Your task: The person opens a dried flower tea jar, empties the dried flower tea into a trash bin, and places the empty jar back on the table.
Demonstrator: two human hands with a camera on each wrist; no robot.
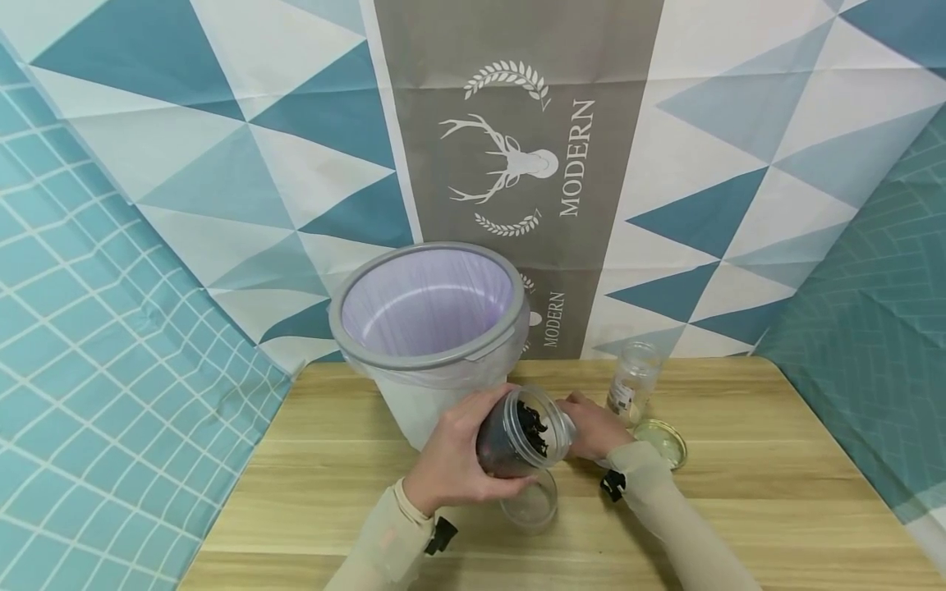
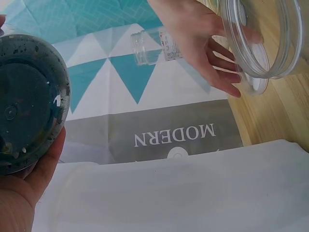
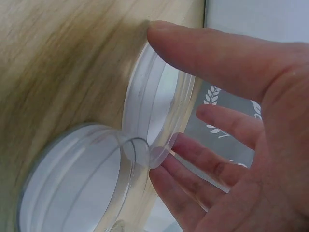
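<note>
My left hand [image 1: 454, 455] grips a clear jar [image 1: 498, 443] round its side. The jar is tilted with its open mouth toward the right, and dark, crinkled dried pieces [image 1: 531, 428] lie inside. In the left wrist view its dark round base [image 2: 29, 104] faces the camera. Past the jar's mouth, my right hand [image 1: 594, 427] holds a clear lid [image 3: 140, 99] low at the table, thumb at one edge and fingertips at the other. Beside that lid stands an empty, open clear jar [image 1: 532, 505], partly hidden beneath the filled one in the head view.
A white bin [image 1: 402, 410] with a grey rim and a lilac liner stands at the back left of the wooden table [image 1: 739, 492]. Behind my right hand are a clear labelled jar [image 1: 636, 373] and a gold-rimmed lid [image 1: 661, 443]. Patterned sheets [image 1: 709, 213] hang around the table.
</note>
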